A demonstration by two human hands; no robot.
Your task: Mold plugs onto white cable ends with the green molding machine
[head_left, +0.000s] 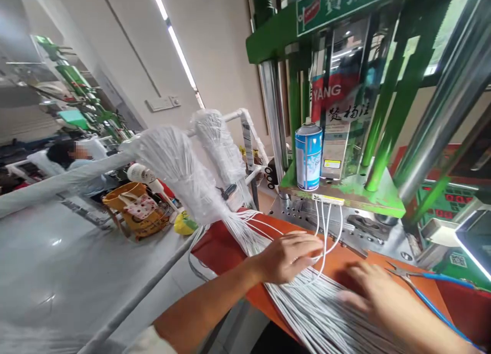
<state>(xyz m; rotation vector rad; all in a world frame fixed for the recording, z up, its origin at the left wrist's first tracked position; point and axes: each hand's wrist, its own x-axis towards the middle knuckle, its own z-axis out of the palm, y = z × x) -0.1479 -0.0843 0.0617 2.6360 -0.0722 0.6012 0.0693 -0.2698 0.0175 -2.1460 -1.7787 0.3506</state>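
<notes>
A thick bundle of white cables (pixel 303 305) lies across the orange work surface. Several cable loops (pixel 326 226) hang from a small block at the green press's platform. My left hand (pixel 289 254) rests over the bundle, fingers curled and pinched around a white cable at the foot of these loops. Over the bundle's right side is my right hand (pixel 366 287), slightly blurred, its thumb and fingers apart with nothing visible between them. Blue-handled pliers (pixel 408 274) lie to the right of it, jaws parted.
Above the bundle stands the green press (pixel 345 195), with a blue spray can (pixel 309 157) on its platform. Plastic-wrapped cable bundles (pixel 180 164) hang over a wrapped rail at left. A yellow basket (pixel 136 211) and a seated person are farther back.
</notes>
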